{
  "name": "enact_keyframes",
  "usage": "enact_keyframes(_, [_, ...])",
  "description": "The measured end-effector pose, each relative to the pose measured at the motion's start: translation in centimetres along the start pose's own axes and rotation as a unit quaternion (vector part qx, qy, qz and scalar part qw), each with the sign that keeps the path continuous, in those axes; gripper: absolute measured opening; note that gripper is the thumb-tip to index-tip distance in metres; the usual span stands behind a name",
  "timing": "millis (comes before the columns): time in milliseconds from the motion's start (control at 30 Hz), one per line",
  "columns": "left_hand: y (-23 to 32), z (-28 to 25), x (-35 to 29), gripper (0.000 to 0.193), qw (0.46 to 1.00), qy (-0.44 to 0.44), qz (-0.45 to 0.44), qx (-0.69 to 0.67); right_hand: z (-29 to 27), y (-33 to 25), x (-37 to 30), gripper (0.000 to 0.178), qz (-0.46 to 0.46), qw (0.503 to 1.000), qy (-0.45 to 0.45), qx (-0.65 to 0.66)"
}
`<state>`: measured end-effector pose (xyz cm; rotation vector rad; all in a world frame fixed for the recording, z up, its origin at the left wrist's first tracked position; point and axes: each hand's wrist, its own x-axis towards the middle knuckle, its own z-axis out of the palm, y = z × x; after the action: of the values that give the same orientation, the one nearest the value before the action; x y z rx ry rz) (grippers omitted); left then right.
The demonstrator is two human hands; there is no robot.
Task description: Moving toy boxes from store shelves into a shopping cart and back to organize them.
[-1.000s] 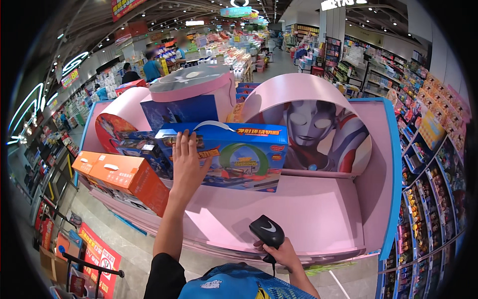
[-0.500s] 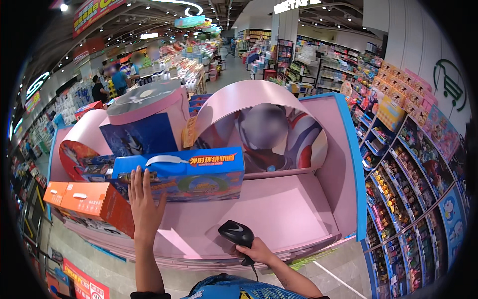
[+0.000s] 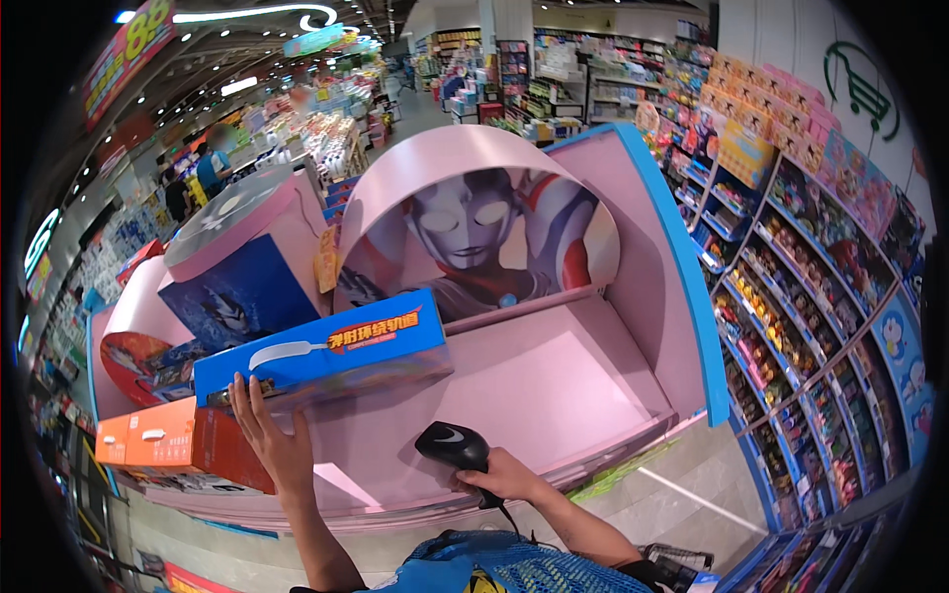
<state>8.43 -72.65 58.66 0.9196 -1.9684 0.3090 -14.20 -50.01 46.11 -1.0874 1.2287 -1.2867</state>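
A blue toy box (image 3: 390, 341) with a white carry handle stands in the pink display stand (image 3: 514, 385), its near face turned partly from view. My left hand (image 3: 277, 440) is open, fingers stretched out against the near left part of this box. My right hand (image 3: 506, 474) is closed around the grip of a black handheld barcode scanner (image 3: 451, 444), its cord trailing down. The scanner's head points left over the bare pink shelf. Orange boxes (image 3: 193, 445) with white handles sit to the left of my left hand.
Behind the blue box rises a pink arch panel (image 3: 470, 232) picturing a silver masked figure. A pink round-topped drum (image 3: 242, 222) and a dark blue box (image 3: 237, 301) stand far left. Toy shelves (image 3: 791, 336) line the right. People (image 3: 210, 170) stand farther back.
My view has turned to the right, so most things sit farther left. The blue box shows less of its near face and is more slanted. My left hand stays on it; the scanner stays held.
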Motion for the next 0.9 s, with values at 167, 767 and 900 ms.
enact_keyframes(167, [-0.2,-0.2,-0.6,0.073,0.999,0.032,-0.001,0.033,0.4,-0.2,-0.3,0.025,-0.008,1.000,0.025,-0.006])
enact_keyframes(767, [1.6,-5.1,1.5,0.102,0.987,-0.128,0.086,0.051,-0.1,-0.7,-0.9,0.031,-0.039,0.988,0.078,-0.130])
enact_keyframes(900, [0.8,-5.6,1.1,0.103,0.975,-0.148,0.134,0.098,0.1,-1.3,-1.2,0.035,-0.041,0.987,0.089,-0.126])
